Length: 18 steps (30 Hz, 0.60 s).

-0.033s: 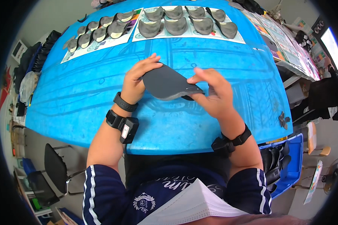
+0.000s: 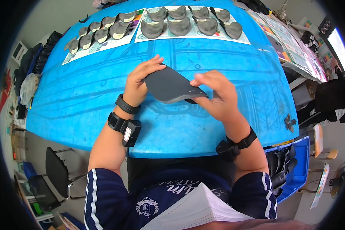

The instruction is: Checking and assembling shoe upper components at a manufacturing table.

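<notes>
From the head view, both hands are up over the blue table (image 2: 84, 99), sharing one dark grey curved piece (image 2: 170, 86), kind of a cap-brim shape. The left hand (image 2: 140, 82) has its fingers curled over the piece's far left edge, thumb underneath I think, hard to see. The right hand (image 2: 214, 94) pinches the near right end, fingers pressed together along the top. The piece hangs just above the table, roughly mid-table. Further back, rows of similar grey pieces (image 2: 180, 25) sit on printed sheets (image 2: 103, 46). A blue bin (image 2: 291, 168) stands to the right, beside the table, and a dark chair (image 2: 57, 168) to the left.
</notes>
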Each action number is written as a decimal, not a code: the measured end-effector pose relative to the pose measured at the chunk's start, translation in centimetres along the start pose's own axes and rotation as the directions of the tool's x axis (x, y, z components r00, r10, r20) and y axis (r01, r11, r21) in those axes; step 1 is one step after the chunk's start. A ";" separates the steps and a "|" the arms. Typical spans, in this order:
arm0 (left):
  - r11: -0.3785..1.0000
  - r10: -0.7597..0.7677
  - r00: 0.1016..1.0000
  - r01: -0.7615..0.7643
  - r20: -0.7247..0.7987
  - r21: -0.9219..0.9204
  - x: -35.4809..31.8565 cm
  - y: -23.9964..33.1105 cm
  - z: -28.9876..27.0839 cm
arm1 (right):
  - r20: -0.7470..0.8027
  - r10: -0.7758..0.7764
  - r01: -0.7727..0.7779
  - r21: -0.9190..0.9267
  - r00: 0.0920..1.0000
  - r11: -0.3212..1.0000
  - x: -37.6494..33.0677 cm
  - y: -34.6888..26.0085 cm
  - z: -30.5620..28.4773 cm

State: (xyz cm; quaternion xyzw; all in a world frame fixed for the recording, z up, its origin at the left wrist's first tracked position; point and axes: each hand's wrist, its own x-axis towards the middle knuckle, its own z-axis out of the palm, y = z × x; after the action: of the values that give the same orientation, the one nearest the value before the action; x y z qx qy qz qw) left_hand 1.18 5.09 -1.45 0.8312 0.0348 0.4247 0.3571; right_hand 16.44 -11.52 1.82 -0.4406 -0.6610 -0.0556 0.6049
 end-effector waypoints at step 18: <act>0.998 0.003 0.999 -0.006 0.040 0.055 0.0 0.1 0.1 | 0.074 -0.073 0.074 -0.016 0.995 0.997 0.0 0.2 -0.2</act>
State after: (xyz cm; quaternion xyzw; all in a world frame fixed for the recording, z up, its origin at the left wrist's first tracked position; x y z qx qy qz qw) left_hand 1.24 4.97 -1.48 0.8490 0.0374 0.4078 0.3338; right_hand 16.68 -11.48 1.82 -0.4233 -0.6979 -0.0677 0.5738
